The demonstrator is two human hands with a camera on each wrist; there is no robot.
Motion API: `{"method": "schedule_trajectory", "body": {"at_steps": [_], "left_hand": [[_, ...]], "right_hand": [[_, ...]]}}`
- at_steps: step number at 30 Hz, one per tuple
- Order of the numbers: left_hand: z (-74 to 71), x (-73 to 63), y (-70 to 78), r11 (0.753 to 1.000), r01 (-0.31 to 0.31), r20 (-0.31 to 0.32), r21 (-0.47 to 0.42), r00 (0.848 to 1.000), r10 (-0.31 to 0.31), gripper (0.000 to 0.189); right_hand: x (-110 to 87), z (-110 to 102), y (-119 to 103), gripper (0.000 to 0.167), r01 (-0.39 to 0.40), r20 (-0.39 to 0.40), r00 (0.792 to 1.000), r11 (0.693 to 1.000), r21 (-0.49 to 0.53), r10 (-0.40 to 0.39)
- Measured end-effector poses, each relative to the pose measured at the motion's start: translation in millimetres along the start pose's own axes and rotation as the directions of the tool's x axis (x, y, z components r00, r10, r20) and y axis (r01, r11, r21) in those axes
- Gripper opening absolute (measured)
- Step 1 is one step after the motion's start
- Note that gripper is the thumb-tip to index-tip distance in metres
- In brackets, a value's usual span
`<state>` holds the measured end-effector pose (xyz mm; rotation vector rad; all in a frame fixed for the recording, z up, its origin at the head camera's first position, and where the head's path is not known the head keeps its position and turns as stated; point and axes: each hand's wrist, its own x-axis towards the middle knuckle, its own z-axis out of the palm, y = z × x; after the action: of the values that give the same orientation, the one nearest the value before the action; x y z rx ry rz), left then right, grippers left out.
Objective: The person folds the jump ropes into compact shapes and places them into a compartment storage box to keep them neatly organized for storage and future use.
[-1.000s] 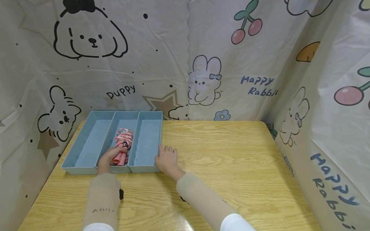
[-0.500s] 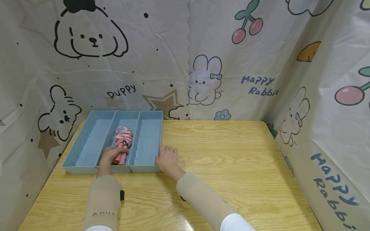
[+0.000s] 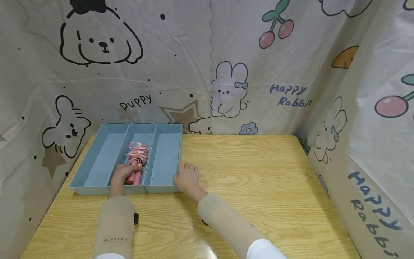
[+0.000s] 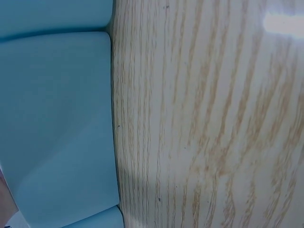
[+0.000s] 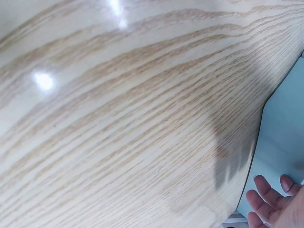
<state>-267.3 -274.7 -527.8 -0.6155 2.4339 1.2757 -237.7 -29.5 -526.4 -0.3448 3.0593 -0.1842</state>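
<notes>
A pink-and-white jump rope (image 3: 137, 154) lies bundled in the middle of three light blue bins, its two pink handles toward me. My left hand (image 3: 121, 176) reaches into the middle bin (image 3: 140, 132) and holds the handles, with the thumb across them; its other fingers are mostly hidden. My right hand (image 3: 187, 178) rests against the outer wall of the right bin (image 3: 166, 158). In the right wrist view the right hand's fingers (image 5: 266, 192) are spread loosely beside the blue wall. The left wrist view shows mainly the front of a bin (image 4: 61, 123).
The left bin (image 3: 103, 158) has nothing visible in it. All three bins stand side by side at the left of the wooden table (image 3: 252, 180). A patterned cloth (image 3: 181, 54) hangs behind the table and along its sides.
The jump rope has shifted slightly leftward and away from me in the middle bin, with my left hand still at its handles. The right hand keeps its place.
</notes>
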Motion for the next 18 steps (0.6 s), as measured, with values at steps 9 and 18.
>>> {"method": "schedule_trajectory", "body": {"at_steps": [9,18], "left_hand": [[-3.3,-2.2,3.3,0.999,0.043,0.013,-0.003,0.999,-0.043,0.09],[-3.6,-15.7,10.8,0.996,0.037,-0.049,-0.078,0.998,-0.041,0.09]], "right_hand": [[0.6,-0.7,1.0,0.032,0.003,-0.004,1.0,1.0,0.0,-0.003],[0.1,-4.0,1.6,0.033,0.006,0.015,1.0,1.0,0.018,-0.006]]}}
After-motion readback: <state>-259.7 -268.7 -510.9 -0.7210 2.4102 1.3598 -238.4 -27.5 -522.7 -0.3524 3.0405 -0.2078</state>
